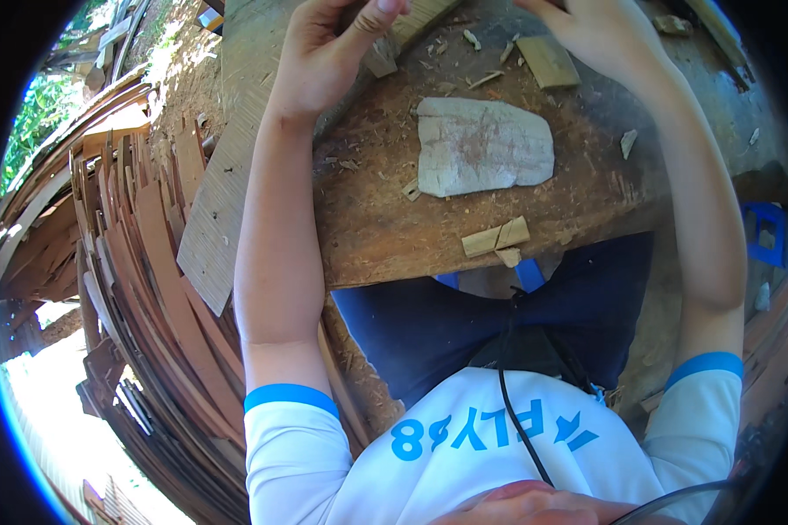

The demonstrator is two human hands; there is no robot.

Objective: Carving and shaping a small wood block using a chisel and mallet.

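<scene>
The top edge is cutting off the fingertips of the left hand (328,52), so whatever they are pinching is staying out of sight. The right hand (600,31) is losing its fingers to the same edge, and its grip is not showing at all. A small wood block (379,58) is peeking out from behind the left palm, mostly hidden. The bench (385,219) is running off past the top of the frame. The plank stack (140,262) is fading into the dark, curved rim on the left.
</scene>
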